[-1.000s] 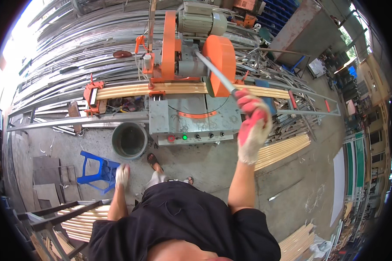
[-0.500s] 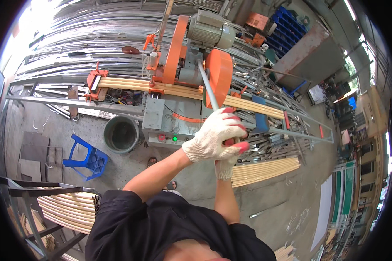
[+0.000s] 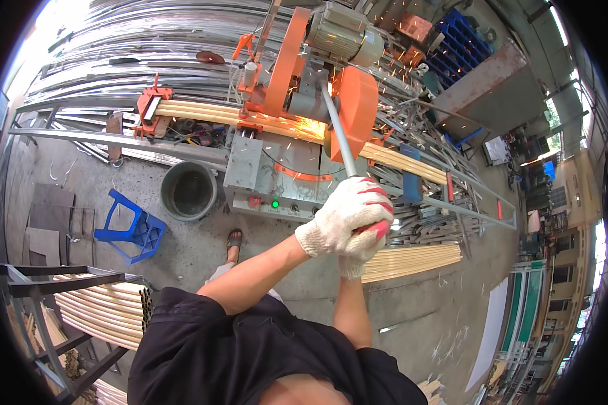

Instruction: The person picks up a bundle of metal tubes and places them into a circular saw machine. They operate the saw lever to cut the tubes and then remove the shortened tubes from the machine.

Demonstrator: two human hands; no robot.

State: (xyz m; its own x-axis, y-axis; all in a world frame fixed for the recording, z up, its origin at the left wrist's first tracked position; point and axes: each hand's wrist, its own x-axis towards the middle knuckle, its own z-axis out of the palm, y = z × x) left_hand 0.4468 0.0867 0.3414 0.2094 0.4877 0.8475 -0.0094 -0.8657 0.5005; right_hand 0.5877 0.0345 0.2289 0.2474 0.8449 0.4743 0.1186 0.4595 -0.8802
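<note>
A cut-off saw with an orange blade guard [image 3: 358,111] stands ahead of me, its grey lever handle [image 3: 339,131] slanting toward my body. My left hand [image 3: 348,209], in a white glove with red fingertips, is closed around the handle's near end. Just below it, my right hand [image 3: 352,266], gloved alike and mostly hidden behind the left, is closed there too; its fingers are hard to make out. Under the saw, pale gold tubes [image 3: 206,111] lie side by side across the metal bed, held at the left by an orange clamp [image 3: 154,108]. Bright sparks [image 3: 311,127] burst where the blade meets them.
A grey-green bucket [image 3: 189,191] and a blue plastic stool [image 3: 134,229] stand on the floor at left. Bundled gold tubes lie on a dark rack [image 3: 61,287] at lower left, with another tube bundle [image 3: 412,262] right of my hands. Metal lengths [image 3: 128,67] pile up behind the saw.
Sparks have grown from a faint few to a bright spray over the tubes. Both hands have come slightly nearer my body with the handle. The whole view has shifted a little.
</note>
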